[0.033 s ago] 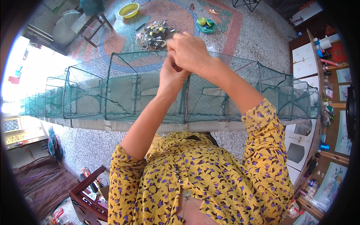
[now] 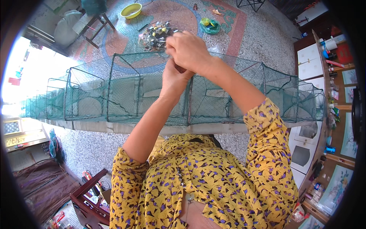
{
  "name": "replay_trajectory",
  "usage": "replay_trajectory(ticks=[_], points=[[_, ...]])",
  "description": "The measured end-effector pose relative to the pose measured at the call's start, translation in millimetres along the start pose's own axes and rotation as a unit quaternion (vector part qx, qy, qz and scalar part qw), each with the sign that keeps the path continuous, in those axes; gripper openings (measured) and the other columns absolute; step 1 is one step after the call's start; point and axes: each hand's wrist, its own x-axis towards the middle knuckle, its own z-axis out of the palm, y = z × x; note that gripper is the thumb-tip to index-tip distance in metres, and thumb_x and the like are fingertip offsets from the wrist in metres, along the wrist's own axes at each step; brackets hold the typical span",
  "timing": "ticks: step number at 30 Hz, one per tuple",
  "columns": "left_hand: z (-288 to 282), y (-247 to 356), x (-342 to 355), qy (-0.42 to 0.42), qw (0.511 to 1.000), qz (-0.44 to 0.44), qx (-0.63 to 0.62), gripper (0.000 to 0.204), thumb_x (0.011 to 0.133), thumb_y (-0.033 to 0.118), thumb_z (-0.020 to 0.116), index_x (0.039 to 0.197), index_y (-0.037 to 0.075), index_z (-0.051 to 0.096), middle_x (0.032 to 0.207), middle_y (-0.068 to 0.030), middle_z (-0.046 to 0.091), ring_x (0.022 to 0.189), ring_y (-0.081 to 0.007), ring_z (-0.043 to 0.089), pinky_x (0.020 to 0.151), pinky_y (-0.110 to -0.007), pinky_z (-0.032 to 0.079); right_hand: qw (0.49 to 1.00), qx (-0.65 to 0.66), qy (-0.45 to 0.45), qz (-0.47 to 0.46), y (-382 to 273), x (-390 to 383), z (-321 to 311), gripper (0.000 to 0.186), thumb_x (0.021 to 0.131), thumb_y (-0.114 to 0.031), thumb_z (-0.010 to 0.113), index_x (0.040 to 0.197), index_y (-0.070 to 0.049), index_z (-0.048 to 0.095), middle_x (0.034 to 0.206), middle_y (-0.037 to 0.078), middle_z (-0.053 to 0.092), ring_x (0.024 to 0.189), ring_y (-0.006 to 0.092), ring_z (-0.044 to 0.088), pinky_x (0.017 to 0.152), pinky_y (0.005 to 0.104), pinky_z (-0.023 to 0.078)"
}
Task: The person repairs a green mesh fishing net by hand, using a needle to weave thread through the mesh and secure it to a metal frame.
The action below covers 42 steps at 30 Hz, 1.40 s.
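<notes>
A long green mesh fish trap (image 2: 152, 87), stretched over thin dark frames, spans the view in front of me. At the far upper edge of its middle, my left hand (image 2: 175, 76) is closed on the trap by one of the frames; its fingertips are hidden. My right hand (image 2: 189, 51) is just above and beyond it, with fingers curled in and pressed together, wrists close. Whatever the right fingers pinch is too small or hidden to make out. Both forearms reach over the mesh.
A pale board (image 2: 133, 129) runs under the trap. Beyond, on the floor, are a heap of small dark and pale pieces (image 2: 156, 34), a yellow basin (image 2: 131, 11) and a green plastic bag (image 2: 210, 27). A stool (image 2: 93, 28) stands far left; white cabinets (image 2: 305, 149) line the right.
My right hand has shifted slightly left and its forearm has tilted with it. My left hand and the trap stay where they were.
</notes>
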Motion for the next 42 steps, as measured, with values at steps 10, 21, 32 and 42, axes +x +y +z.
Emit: replay_trajectory(ticks=[10,21,32,42], points=[[-11,-9,3,0.039,0.984,0.135,0.108,0.053,0.075,0.005,0.075,0.117,0.001,0.043,0.105,-0.0080,0.051,0.080,-0.0110,0.052,0.070,-0.025,0.048,0.839,0.479,0.258,-0.027,-12,61,-83,0.014,0.100,-0.018,0.045,0.090,-0.007,0.047,0.063,0.002,0.052,0.053,0.0093,0.051,0.051,0.0202,0.044],[-23,13,4,-0.085,0.947,0.246,0.190,0.052,0.074,-0.012,0.057,0.122,0.006,0.047,0.110,-0.0003,0.056,0.067,-0.0070,0.042,0.065,-0.021,0.043,0.837,0.298,0.391,-0.239,-28,25,-97,0.012,0.098,-0.014,0.048,0.094,-0.003,0.045,0.074,0.004,0.053,0.064,0.0085,0.054,0.058,0.0211,0.047],[-32,11,0,-0.037,0.927,0.295,0.229,0.034,0.074,-0.010,0.057,0.104,0.007,0.052,0.089,-0.0075,0.047,0.065,-0.0185,0.045,0.062,-0.030,0.043,0.839,0.123,0.423,-0.318,-31,34,-93,0.008,0.089,-0.007,0.060,0.087,-0.003,0.054,0.075,0.009,0.054,0.061,0.0228,0.053,0.056,0.0284,0.045],[-37,12,-3,0.044,0.903,0.288,0.317,0.023,0.074,0.005,0.073,0.088,0.003,0.056,0.086,-0.0061,0.049,0.071,-0.0161,0.049,0.066,-0.029,0.046,1.000,-0.006,-0.001,-0.002,1,-31,-64,0.008,0.085,-0.016,0.060,0.084,-0.010,0.065,0.082,0.007,0.060,0.085,0.0277,0.058,0.072,0.0394,0.049]])
